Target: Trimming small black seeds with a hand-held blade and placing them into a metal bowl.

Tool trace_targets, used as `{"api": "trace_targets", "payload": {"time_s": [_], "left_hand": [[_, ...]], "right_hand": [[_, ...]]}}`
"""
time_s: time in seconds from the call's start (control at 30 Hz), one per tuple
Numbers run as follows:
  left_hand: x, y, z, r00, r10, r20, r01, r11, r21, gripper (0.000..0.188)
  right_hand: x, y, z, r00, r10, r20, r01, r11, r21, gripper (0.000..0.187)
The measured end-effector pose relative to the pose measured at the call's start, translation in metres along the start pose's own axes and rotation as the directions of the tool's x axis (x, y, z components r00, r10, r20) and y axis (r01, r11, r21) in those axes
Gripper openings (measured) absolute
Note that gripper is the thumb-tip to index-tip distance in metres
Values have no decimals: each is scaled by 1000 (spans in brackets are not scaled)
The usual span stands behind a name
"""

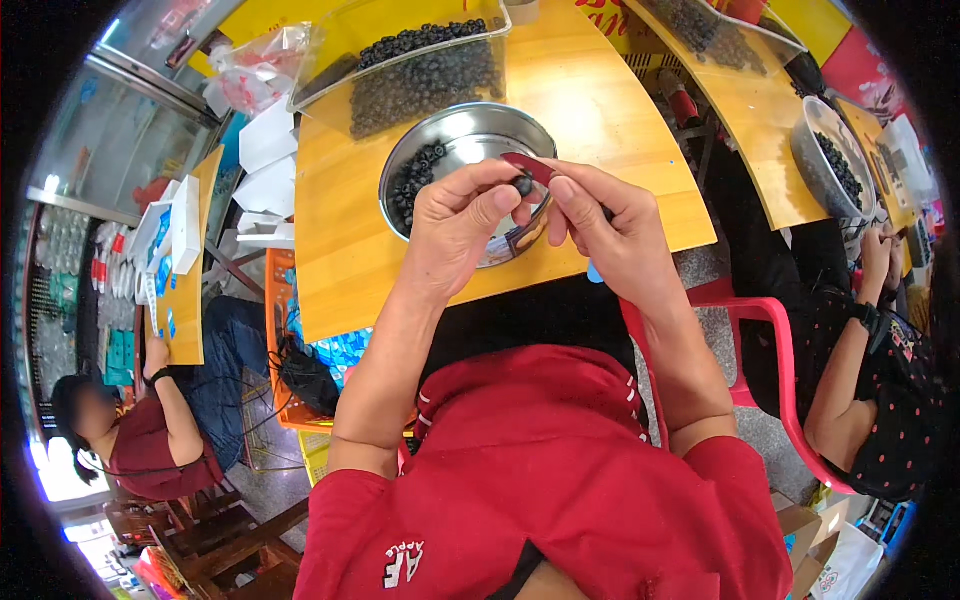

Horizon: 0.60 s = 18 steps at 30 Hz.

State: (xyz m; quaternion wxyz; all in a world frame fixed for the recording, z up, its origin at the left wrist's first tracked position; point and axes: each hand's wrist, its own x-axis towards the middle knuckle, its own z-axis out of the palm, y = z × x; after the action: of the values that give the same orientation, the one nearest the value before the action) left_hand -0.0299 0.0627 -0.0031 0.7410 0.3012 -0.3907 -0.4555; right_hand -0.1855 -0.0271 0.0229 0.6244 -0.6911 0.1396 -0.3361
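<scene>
Between the thumb and forefinger of my left hand (462,222) is a small dark round piece (522,185), its kind too small to tell. My right hand (603,215) grips a small knife with a dark red blade (530,166); its dark handle is mostly inside my fingers. The blade lies right beside the round piece, and whether they touch I cannot tell. Both hands are above a round steel bowl (478,112), where similar dark round pieces (414,180) lie along the left side. My hands partly cover the bowl's near side.
Behind the bowl stands a clear plastic tub (497,40) heaped with dark round pieces. Wooden tables (600,110) carry the work; another bowl (815,150) is at right. One person sits at left, another at right. An orange crate (282,360) and a red chair (780,340) flank me.
</scene>
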Motion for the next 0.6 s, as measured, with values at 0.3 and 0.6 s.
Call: {"api": "trace_targets", "payload": {"time_s": [0.3,0.6], "left_hand": [[4,5,5,1000,-23,-11,23,997,75,22],[1,3,4,1000,14,19,-14,1000,-11,21]], "right_hand": [[-2,-12,-1,995,91,46,-96,987,130,32],[1,1,-2,999,29,14,-30,999,42,29]]}}
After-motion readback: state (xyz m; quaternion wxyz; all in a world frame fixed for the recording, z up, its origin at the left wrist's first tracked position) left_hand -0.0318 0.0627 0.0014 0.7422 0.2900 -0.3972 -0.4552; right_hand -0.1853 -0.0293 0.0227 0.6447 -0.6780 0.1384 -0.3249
